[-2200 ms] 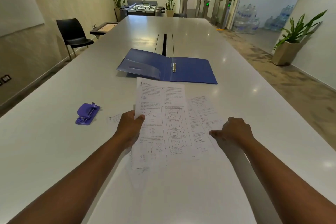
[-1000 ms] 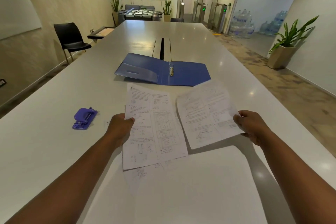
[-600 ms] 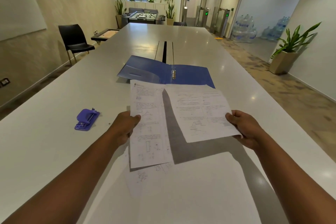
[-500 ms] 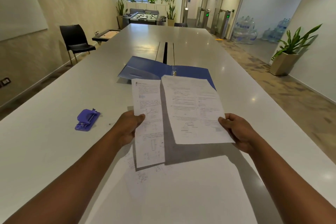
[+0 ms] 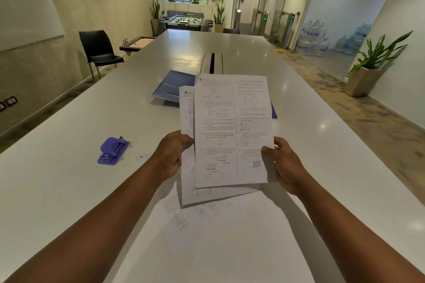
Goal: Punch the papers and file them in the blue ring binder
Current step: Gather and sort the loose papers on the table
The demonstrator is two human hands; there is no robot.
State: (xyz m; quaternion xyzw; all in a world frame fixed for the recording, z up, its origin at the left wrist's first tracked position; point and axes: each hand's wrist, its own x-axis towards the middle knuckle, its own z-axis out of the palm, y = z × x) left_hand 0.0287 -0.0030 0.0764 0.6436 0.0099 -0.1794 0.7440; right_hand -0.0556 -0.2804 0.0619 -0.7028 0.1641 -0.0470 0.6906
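Note:
I hold two printed papers raised above the table. My right hand (image 5: 284, 166) grips the front sheet (image 5: 232, 131) at its right edge. My left hand (image 5: 170, 155) grips the sheet behind it (image 5: 187, 167) at its left edge; only a strip of that one shows. Both sheets overlap almost fully. The blue ring binder (image 5: 171, 89) lies open beyond them, mostly hidden by the paper. A purple hole punch (image 5: 113, 150) sits on the table to the left of my left hand.
The long white table (image 5: 69, 167) runs far ahead, with a cable slot (image 5: 212, 62) down its middle. A black chair (image 5: 99, 51) stands at the left side. A potted plant (image 5: 368, 71) stands on the floor at right.
My right hand brought its sheet leftward over the left hand's sheet; the two now overlap and stand more upright, hiding most of the binder.

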